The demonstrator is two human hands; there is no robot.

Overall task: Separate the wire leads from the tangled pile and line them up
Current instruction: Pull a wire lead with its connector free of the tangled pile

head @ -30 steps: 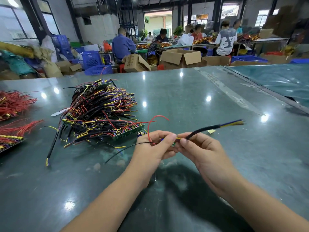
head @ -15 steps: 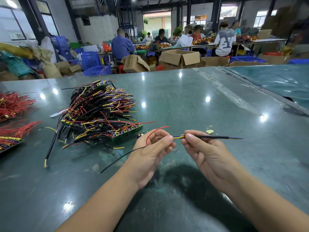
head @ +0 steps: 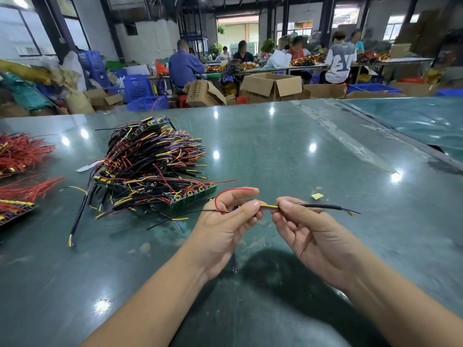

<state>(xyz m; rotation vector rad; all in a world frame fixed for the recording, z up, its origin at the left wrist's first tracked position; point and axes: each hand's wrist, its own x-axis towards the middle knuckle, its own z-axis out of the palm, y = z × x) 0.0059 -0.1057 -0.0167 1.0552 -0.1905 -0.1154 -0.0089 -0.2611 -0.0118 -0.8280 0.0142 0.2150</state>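
Pinching a single wire lead between them, both hands are held just above the green table, close together and apart only by a short stretch of bare yellow and purple strands. The left hand is curled, with thumb and forefinger pressed together on the lead's near end; a thin red wire is seen looping over the top of its forefinger, and a thin black wire trails away from it down to the tabletop on its far-left side. The right hand is also curled, its thumb and forefinger tips closed on the lead where the black sleeve begins. From there the black sleeve is carried out to the right, roughly level, and ends in short purple and yellow tips fanned slightly apart.

The tangled pile is found to the left of the left hand and further from the body, resting on the table: a dense heap of black, yellow, purple and red leads, with a green circuit board at its nearest edge, just beside the left hand's knuckles. A separate black lead with yellow tips lies left of the pile. Bundles of red wires are seen far to the left. A small yellow scrap lies just beyond the right hand's fingertips.
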